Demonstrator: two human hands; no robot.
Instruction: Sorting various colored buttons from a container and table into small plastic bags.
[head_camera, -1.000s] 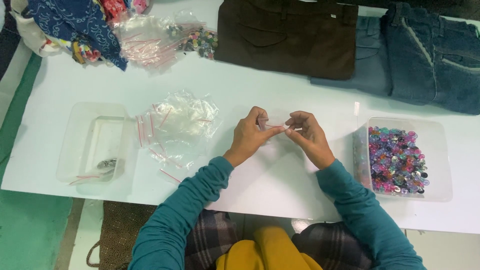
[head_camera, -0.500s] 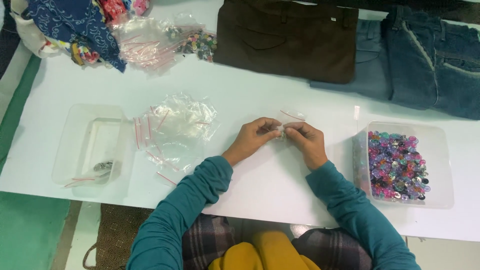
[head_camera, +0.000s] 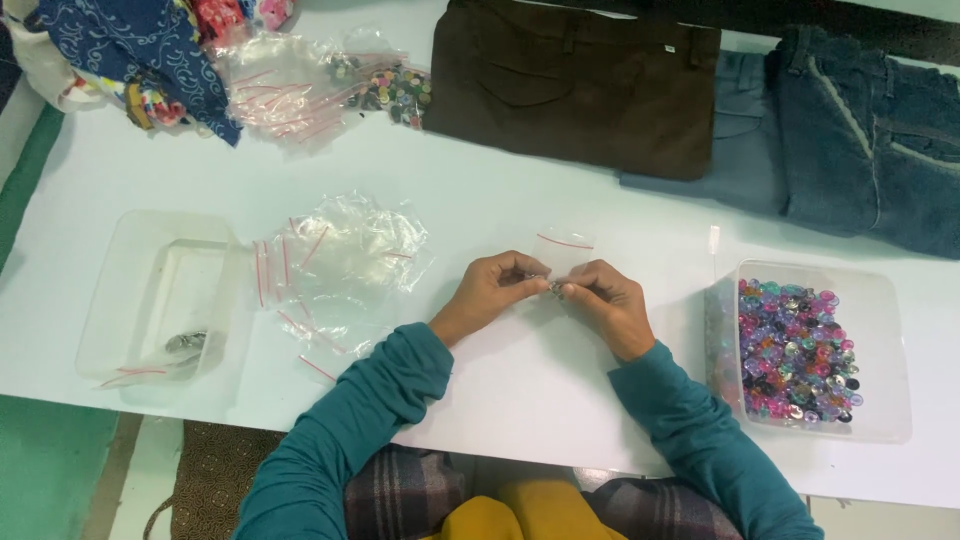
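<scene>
A small clear zip bag (head_camera: 563, 252) with a red seal strip is held at the middle of the white surface (head_camera: 520, 400), between the two hands. The left hand (head_camera: 495, 290) and the right hand (head_camera: 605, 300) are brought together fingertip to fingertip, each pinched narrow on the lower edge of the bag, where a small dark item is gripped; what that item is cannot be told. Both forearms are covered by teal sleeves (head_camera: 370, 420).

Just to the left of the left hand, a loose heap of empty clear bags (head_camera: 335, 265) with red strips is spread out. Nearer the left edge, a clear plastic tub (head_camera: 165, 295) is set, with a few small items at its bottom. Near the right edge, a second clear tub (head_camera: 810, 350) is filled with pink, purple and blue buttons.

Along the far edge, folded brown trousers (head_camera: 575, 85) and blue jeans (head_camera: 850, 140) are laid side by side. At the far left corner, patterned cloth (head_camera: 140, 50) and more plastic bags (head_camera: 300, 90), some holding buttons, are piled.
</scene>
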